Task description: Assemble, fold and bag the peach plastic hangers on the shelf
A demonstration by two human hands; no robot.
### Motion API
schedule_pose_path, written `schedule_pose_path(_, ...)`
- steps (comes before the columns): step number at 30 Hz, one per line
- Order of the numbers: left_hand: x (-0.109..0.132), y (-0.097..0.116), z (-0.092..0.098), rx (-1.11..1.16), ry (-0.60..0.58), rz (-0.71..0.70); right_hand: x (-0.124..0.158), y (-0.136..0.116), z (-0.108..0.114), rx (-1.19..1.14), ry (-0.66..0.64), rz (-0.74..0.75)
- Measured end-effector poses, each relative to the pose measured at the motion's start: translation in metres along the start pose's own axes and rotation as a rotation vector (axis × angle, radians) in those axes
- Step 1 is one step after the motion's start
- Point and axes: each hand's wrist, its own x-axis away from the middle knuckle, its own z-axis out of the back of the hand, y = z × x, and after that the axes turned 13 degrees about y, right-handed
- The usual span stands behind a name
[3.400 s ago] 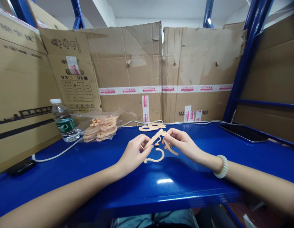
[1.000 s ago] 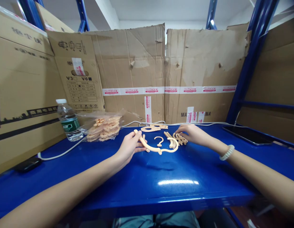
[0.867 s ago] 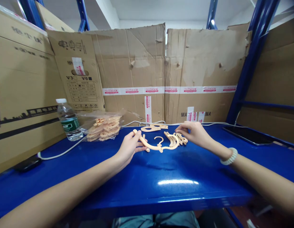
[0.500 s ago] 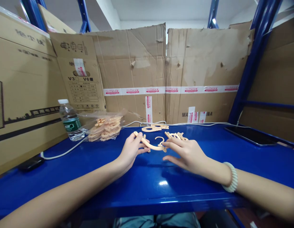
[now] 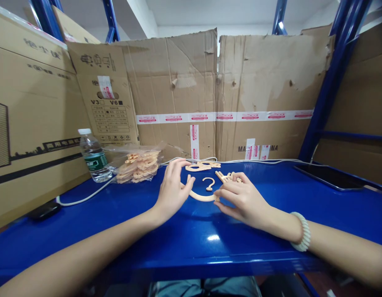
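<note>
A pale curved hanger arm (image 5: 203, 198) lies low over the blue tabletop, and my right hand (image 5: 244, 200) pinches its right end between thumb and fingers. Around its left end, my left hand (image 5: 170, 194) has its fingers raised and apart, the thumb beside a small upright tip of a pale piece. Between the hands a loose hanger hook (image 5: 212, 183) rests on the table. Just behind my right hand is a small group of pale hanger pieces (image 5: 221, 176), partly covered by it. Flat pale hanger pieces (image 5: 198, 167) lie farther back.
At the left stand a water bottle (image 5: 95, 159) and a clear bag of pale pieces (image 5: 139, 166). A black tablet-like device (image 5: 328, 176) lies at the right. A white cable (image 5: 258, 161) runs along the back, before tall cardboard (image 5: 175, 95). A small black object (image 5: 45, 210) sits far left.
My left hand has let go of the curved arm and lifted its fingers. My right hand has closed on the arm's right end. The arm is lower, and the hook now shows apart from it.
</note>
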Motion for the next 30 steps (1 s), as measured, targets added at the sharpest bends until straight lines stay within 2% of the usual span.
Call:
schedule_pose_path(2,0.003,0.004,0.003,-0.088,-0.087,-0.271,0.001,-0.002,0.001,-0.010,0.012,-0.001)
schedule_pose_path(3,0.005,0.007,0.004,-0.084,-0.169,-0.351,0.001,-0.003,0.001,-0.017,0.014,0.001)
schedule_pose_path(6,0.015,0.015,0.005,-0.048,-0.424,-0.429,0.001,-0.005,0.002,-0.026,0.016,0.029)
schedule_pose_path(8,0.019,0.018,0.005,-0.064,-0.504,-0.422,0.002,-0.006,0.002,-0.025,0.018,0.055)
schedule_pose_path(13,0.017,0.020,0.007,-0.098,-0.583,-0.369,0.004,-0.007,0.000,-0.029,0.032,0.070)
schedule_pose_path(17,0.012,0.020,0.008,-0.188,-0.661,-0.409,0.005,-0.007,-0.001,-0.049,0.024,0.057)
schedule_pose_path(22,0.009,0.019,0.010,-0.300,-0.752,-0.469,0.004,-0.006,-0.001,-0.160,-0.040,-0.057)
schedule_pose_path(30,0.005,0.015,0.012,-0.234,-0.737,-0.618,-0.001,-0.006,0.003,-0.394,-0.148,-0.228)
